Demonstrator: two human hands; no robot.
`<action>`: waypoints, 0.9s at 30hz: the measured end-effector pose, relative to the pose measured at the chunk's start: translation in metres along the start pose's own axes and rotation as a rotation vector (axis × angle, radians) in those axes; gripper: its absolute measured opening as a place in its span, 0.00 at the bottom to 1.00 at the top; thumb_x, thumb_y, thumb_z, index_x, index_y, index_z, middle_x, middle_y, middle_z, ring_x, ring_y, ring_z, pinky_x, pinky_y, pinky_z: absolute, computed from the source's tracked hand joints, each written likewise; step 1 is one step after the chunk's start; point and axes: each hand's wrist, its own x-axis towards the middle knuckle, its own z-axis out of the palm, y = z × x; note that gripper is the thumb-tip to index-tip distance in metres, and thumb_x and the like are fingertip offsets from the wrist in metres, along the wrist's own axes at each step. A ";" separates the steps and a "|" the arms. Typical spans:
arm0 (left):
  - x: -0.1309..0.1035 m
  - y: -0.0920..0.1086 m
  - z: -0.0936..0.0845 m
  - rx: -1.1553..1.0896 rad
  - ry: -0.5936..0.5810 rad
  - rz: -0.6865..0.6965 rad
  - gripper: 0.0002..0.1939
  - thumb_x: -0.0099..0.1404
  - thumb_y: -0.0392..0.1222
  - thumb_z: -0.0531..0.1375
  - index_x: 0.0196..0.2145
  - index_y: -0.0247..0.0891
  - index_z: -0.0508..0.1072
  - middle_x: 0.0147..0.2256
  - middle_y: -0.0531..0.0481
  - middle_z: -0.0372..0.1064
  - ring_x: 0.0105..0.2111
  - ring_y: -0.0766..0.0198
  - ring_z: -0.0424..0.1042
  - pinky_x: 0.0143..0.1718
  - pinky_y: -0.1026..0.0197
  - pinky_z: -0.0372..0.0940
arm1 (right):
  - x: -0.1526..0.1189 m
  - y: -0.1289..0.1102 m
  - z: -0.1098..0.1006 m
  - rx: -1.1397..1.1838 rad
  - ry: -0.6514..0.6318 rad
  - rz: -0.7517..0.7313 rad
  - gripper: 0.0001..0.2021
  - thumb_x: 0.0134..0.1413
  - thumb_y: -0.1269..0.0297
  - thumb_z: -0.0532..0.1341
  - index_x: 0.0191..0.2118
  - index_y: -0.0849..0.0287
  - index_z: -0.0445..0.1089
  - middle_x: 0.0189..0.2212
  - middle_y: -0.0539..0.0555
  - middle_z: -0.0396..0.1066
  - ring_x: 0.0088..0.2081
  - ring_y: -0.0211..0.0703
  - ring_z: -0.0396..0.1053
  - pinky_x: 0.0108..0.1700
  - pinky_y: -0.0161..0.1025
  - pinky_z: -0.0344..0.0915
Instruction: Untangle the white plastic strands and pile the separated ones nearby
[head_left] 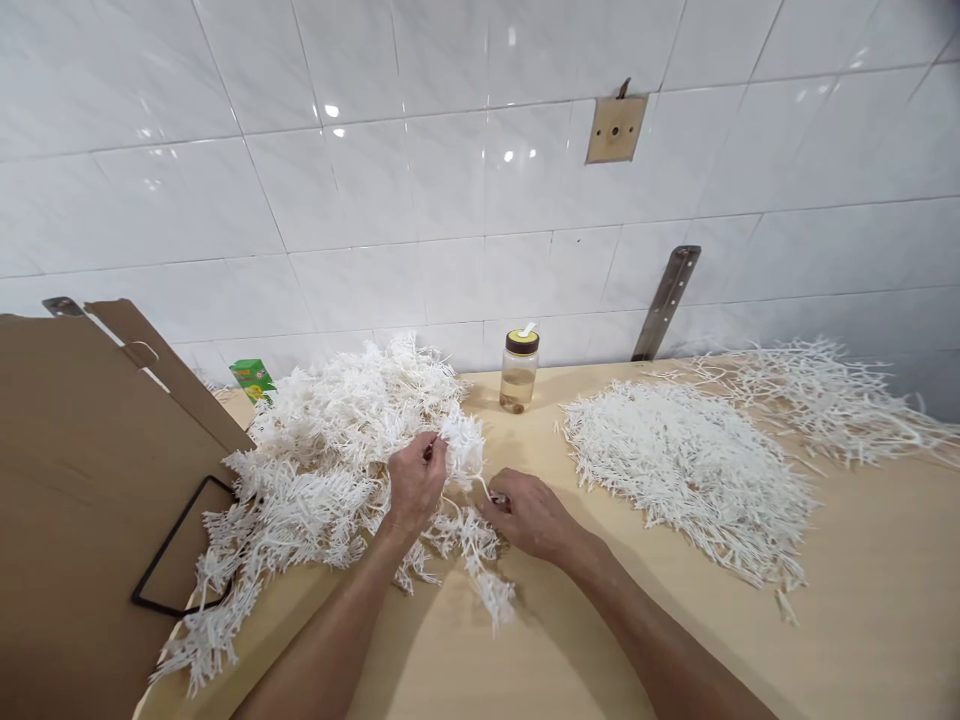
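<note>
My left hand (417, 482) is closed in a pinch on a frilly white strand (463, 440) at the right edge of a large fluffy white heap (337, 420). To its right, my right hand (529, 513) has its fingers curled together around a thin white strip end that runs toward the frilly strand. Its fingertips are partly hidden. Below and between the hands, a loose frilly piece (487, 580) trails onto the wooden table (465, 670). Whether the strands are paper or plastic I cannot tell.
A pile of short white strips (682, 470) lies on the right, with longer strips (832, 395) behind it. A lidded jar of liquid (519, 372) stands near the tiled wall. At left are a cardboard sheet (82, 500), a black wire frame (169, 560) and a green carton (253, 380).
</note>
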 end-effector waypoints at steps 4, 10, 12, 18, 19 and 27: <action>0.013 -0.002 -0.015 -0.004 0.075 -0.043 0.15 0.62 0.47 0.53 0.22 0.38 0.69 0.18 0.56 0.57 0.22 0.67 0.57 0.26 0.66 0.52 | 0.002 0.016 -0.019 -0.045 0.079 0.117 0.18 0.62 0.55 0.54 0.22 0.57 0.61 0.24 0.51 0.65 0.26 0.39 0.61 0.30 0.36 0.52; 0.019 -0.002 -0.020 -0.084 -0.300 -0.083 0.19 0.58 0.47 0.57 0.14 0.38 0.62 0.15 0.57 0.53 0.19 0.69 0.55 0.22 0.66 0.50 | 0.004 0.041 -0.033 -0.111 0.227 0.169 0.19 0.59 0.52 0.56 0.21 0.56 0.60 0.22 0.51 0.64 0.27 0.41 0.60 0.32 0.37 0.52; 0.017 -0.004 -0.016 -0.183 -0.340 -0.110 0.18 0.59 0.49 0.57 0.16 0.38 0.65 0.16 0.56 0.57 0.19 0.68 0.59 0.22 0.66 0.54 | 0.005 0.045 -0.034 -0.056 0.278 0.211 0.20 0.58 0.50 0.57 0.20 0.56 0.58 0.20 0.49 0.61 0.25 0.40 0.58 0.31 0.36 0.52; 0.015 -0.008 -0.010 -0.405 -0.211 -0.231 0.12 0.58 0.47 0.57 0.23 0.37 0.70 0.23 0.53 0.67 0.21 0.68 0.65 0.24 0.66 0.61 | -0.001 0.039 -0.047 0.286 0.072 0.206 0.27 0.57 0.44 0.56 0.18 0.57 0.48 0.16 0.45 0.46 0.22 0.34 0.45 0.26 0.35 0.45; 0.015 -0.009 -0.010 -0.408 -0.195 -0.246 0.12 0.58 0.47 0.57 0.23 0.37 0.69 0.21 0.55 0.65 0.20 0.69 0.63 0.23 0.67 0.59 | -0.003 0.038 -0.049 0.360 0.022 0.193 0.27 0.57 0.43 0.56 0.18 0.57 0.48 0.16 0.45 0.45 0.22 0.33 0.44 0.25 0.35 0.44; 0.021 -0.020 -0.011 -0.320 -0.127 -0.284 0.14 0.57 0.46 0.57 0.18 0.38 0.61 0.16 0.60 0.47 0.18 0.72 0.47 0.20 0.67 0.45 | -0.002 0.048 -0.051 0.686 -0.029 0.259 0.25 0.53 0.41 0.60 0.23 0.60 0.64 0.16 0.43 0.47 0.20 0.30 0.42 0.23 0.33 0.42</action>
